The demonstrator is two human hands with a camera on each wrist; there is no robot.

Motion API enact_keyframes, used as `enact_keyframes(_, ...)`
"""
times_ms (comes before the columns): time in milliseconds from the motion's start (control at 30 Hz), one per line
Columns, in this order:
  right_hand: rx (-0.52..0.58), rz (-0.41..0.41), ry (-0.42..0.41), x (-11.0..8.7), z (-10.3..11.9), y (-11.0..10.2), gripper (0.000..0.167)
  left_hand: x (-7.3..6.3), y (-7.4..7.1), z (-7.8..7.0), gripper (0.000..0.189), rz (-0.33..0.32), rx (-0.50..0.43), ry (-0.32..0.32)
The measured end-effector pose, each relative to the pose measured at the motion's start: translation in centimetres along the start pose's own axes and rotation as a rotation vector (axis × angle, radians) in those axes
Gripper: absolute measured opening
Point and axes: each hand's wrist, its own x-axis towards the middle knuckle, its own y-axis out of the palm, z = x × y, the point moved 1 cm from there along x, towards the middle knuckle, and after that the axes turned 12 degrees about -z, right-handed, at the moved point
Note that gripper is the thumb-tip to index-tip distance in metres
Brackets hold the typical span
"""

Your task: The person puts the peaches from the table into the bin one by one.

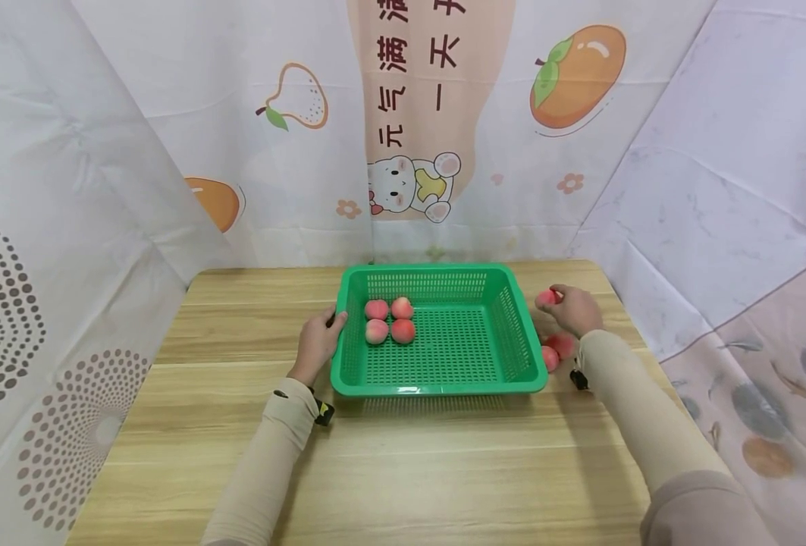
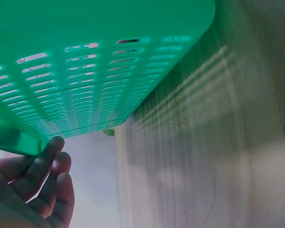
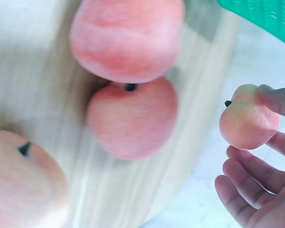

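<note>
A green plastic basket (image 1: pixel 437 390) with slotted walls stands on the wooden table. Several pink-red peaches (image 1: pixel 403 331) sit together in its left part. My left hand (image 1: pixel 318 343) grips the basket's left rim, thumb on top; in the left wrist view its fingers (image 2: pixel 54 152) curl beneath the rim. Beyond the basket's right side, my right hand (image 1: pixel 578 309) pinches a peach (image 3: pixel 247 118) between thumb and finger, held above the table. Three more peaches (image 3: pixel 133 118) lie on the table below that hand, partly hidden by the hand and forearm in the head view.
The wooden table (image 1: pixel 471 470) extends in front of the basket and to its left. A printed cloth (image 1: pixel 293 174) hangs behind the table's back edge, and pale cloths (image 1: pixel 737 182) hang at both sides.
</note>
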Motion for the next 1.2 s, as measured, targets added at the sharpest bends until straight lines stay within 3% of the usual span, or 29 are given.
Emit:
enact_keyframes(200, 0.011, -0.059, -0.028, 0.1, 0.9, -0.9, 0.058, 0.1, 0.0, 0.1, 0.053, 0.01, 0.011, 0.004)
enact_keyframes(533, 0.024, -0.091, -0.058, 1.1, 2.6, -2.7, 0.057, 0.1, -0.2, 0.0, 0.054, 0.016, 0.0, -0.02)
enact_keyframes(933, 0.047, -0.12, -0.13, 1.8, 5.1, -3.2, 0.049, -0.2, 0.0, 0.0, 0.054, 0.013, -0.005, -0.009)
enact_keyframes(1200, 0.02, -0.117, -0.152, 2.3, 7.2, -3.4, 0.054, -0.2, 0.0, 0.1, 0.054, -0.001, -0.007, 0.004)
